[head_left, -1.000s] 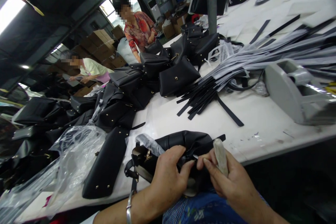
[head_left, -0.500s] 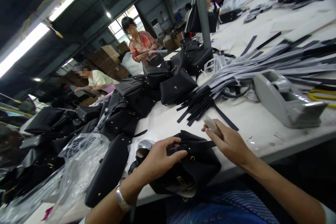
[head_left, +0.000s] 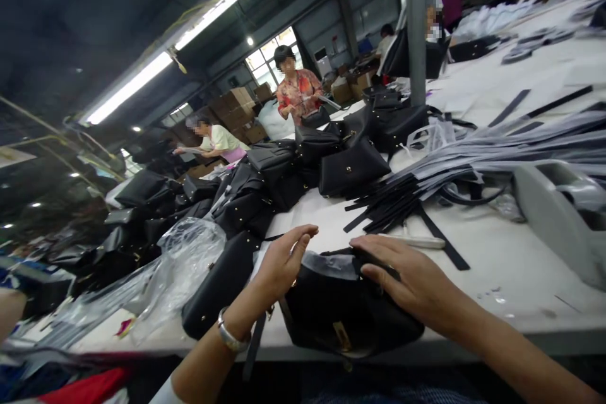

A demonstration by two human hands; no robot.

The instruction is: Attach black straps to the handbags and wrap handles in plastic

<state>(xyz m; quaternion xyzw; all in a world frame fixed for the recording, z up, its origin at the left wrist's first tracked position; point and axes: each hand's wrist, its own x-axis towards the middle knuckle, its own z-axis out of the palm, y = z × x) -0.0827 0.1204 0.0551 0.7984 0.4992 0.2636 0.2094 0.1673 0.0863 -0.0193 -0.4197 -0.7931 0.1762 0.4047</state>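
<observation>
A black handbag [head_left: 331, 312] with a gold clasp lies at the table's near edge, its mouth facing me and a pale strip of sheet along its top. My left hand [head_left: 280, 262], with a silver bracelet on the wrist, is at the bag's upper left; its fingers are stretched out and the thumb lies close to them. Over the bag's upper right, my right hand [head_left: 407, 271] rests with straight fingers and the thumb apart, black material showing between. Whether it pinches that material is unclear. Just beyond its knuckles lies a whitish stick-like tool [head_left: 419, 242].
Black handbags [head_left: 353, 167] are heaped along the left and back, with clear plastic wrap [head_left: 189, 259] beside them. Black and grey strips [head_left: 426, 180] lie across the right, near a grey tape dispenser [head_left: 553, 221]. A metal post [head_left: 416, 31] stands behind; several people work farther off.
My right hand has let go of the whitish piece it held and moved onto the handbag. My left hand has shifted off the bag's middle to its upper left. The view has swung left.
</observation>
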